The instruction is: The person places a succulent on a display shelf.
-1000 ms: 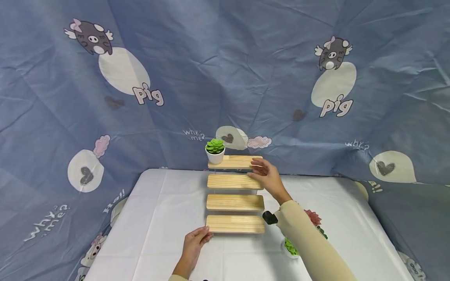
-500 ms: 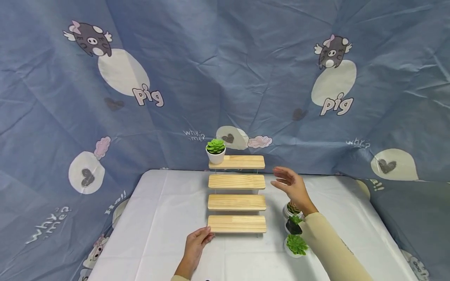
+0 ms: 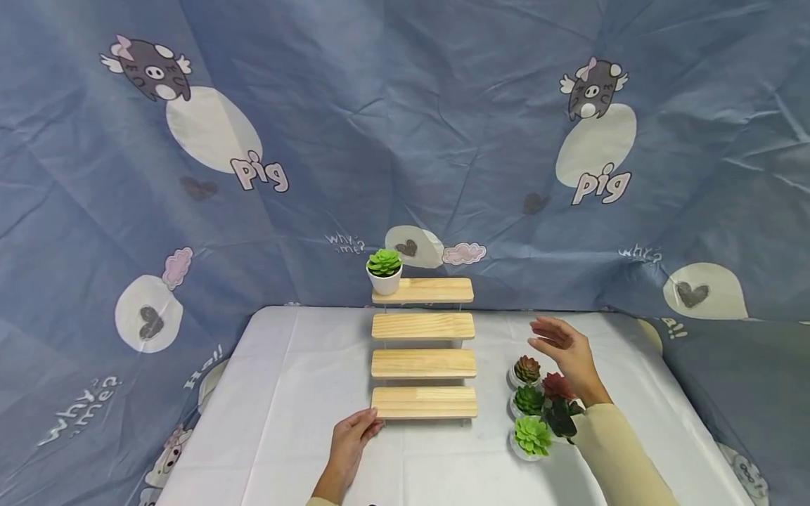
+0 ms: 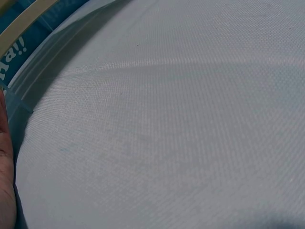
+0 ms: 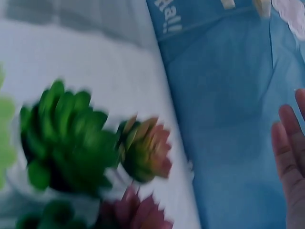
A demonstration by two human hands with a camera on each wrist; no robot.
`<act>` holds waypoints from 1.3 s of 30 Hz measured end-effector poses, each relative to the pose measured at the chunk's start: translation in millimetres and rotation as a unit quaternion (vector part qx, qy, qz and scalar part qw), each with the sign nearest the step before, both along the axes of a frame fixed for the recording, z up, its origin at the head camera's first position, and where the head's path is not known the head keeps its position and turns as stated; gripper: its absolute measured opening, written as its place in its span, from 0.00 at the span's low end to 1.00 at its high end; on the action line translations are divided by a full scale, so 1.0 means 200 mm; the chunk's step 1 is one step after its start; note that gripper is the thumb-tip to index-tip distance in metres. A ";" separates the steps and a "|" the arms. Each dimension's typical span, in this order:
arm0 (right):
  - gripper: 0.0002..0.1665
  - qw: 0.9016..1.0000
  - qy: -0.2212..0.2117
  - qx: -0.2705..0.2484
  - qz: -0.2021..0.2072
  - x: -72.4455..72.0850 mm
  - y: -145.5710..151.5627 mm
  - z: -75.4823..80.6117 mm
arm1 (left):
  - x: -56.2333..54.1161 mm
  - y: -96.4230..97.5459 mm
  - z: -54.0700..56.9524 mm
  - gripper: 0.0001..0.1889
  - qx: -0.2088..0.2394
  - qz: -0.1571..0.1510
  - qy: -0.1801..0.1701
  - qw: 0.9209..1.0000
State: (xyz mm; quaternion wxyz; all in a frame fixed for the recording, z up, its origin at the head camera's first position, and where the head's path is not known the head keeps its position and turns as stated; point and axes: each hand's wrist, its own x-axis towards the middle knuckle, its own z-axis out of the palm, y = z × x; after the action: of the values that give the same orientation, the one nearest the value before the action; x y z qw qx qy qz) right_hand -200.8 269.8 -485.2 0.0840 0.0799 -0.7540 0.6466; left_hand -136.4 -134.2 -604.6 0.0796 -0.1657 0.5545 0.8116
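The four-tiered wooden stand [image 3: 424,363] is upright on the white-covered worktop [image 3: 291,422]. At its seven o'clock, the left hand [image 3: 349,439] pinches the corner of the lowest board. A potted green succulent [image 3: 384,272] sits at eleven o'clock, on the top board. At three o'clock, the right hand [image 3: 567,356] holds nothing, fingers loosely bent, thumb apart. Four o'clock has a brownish succulent [image 3: 527,369], a dark green one [image 3: 529,400], a bright green one [image 3: 532,436] and a partly hidden red one [image 3: 555,386]. Blue printed fabric [image 3: 380,140] hangs at twelve.
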 end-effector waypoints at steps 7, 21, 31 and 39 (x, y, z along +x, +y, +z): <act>0.28 1.000 -0.020 -0.009 -0.008 0.06 0.11 -0.08 | 0.00 -0.01 0.00 0.05 -0.001 0.005 -0.003 1.000; 0.29 0.996 -0.078 -0.031 -0.017 0.25 0.28 -0.23 | 0.00 -0.02 0.00 0.08 0.002 0.008 -0.003 1.000; 0.31 0.989 -0.115 -0.080 -0.045 0.40 0.36 -0.38 | -0.01 -0.01 -0.01 0.09 -0.004 -0.002 0.003 1.000; 0.35 0.979 -0.169 -0.112 -0.030 0.50 0.40 -0.48 | 0.00 -0.01 0.00 0.07 -0.002 -0.006 0.005 1.000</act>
State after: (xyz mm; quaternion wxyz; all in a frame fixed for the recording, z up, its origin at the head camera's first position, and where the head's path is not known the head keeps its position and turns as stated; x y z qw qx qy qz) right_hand -100.9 349.2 -580.3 -0.0171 -0.0630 -0.6821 0.7284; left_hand -136.5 -135.7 -604.4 0.0813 -0.1580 0.5574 0.8110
